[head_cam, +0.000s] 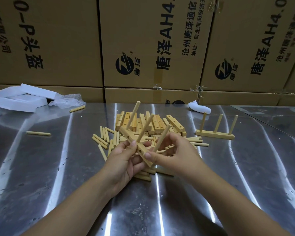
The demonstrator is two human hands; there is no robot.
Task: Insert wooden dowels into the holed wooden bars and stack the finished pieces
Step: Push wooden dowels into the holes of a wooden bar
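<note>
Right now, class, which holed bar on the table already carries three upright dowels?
The lone bar on the right, apart from the pile; the piled bars lie with holes empty.

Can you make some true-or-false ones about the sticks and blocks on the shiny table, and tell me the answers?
1. The left hand holds a holed wooden bar. True.
2. The right hand is empty. False: it pinches a dowel close to the bar.
3. The finished piece standing on the table has five dowels. False: three dowels stand upright in it.
4. Cardboard boxes are stacked behind the table. True.
</note>
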